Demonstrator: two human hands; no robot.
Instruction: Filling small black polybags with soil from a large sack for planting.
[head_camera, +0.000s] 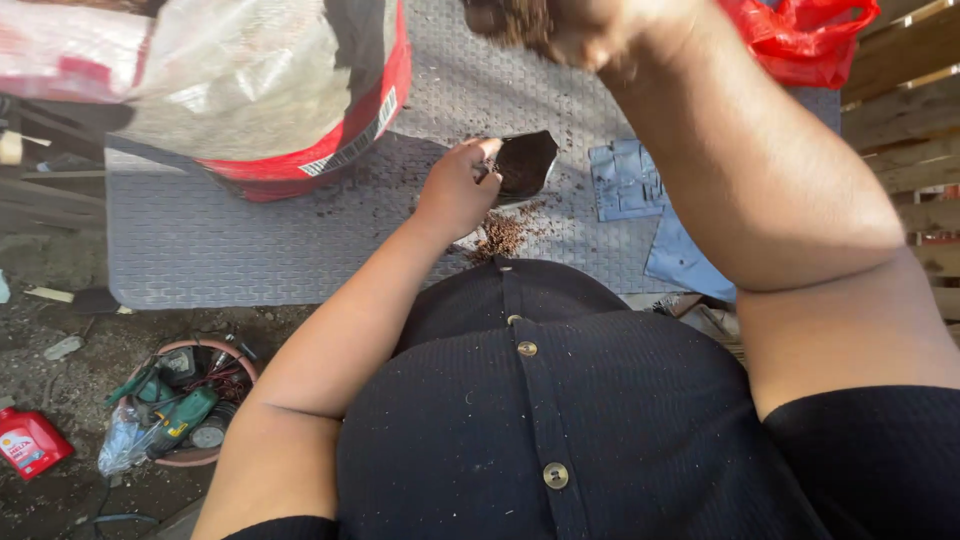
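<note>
My left hand (458, 188) grips the rim of a small black plastic pot (524, 165) that stands on a grey textured table (230, 250). The pot looks to hold dark soil. Loose brown soil (500, 236) lies spilled on the table just in front of the pot. My right hand (560, 28) is raised at the top of the view, closed around a clump of brown soil, above and slightly right of the pot.
A large red and white bag (250, 90) lies on the table's far left. A red plastic bag (800, 35) is at top right, blue cloth (650, 210) beside the pot. On the ground: a bowl of tools (180, 405), a red bottle (30, 442). Wooden slats (910, 110) stand at right.
</note>
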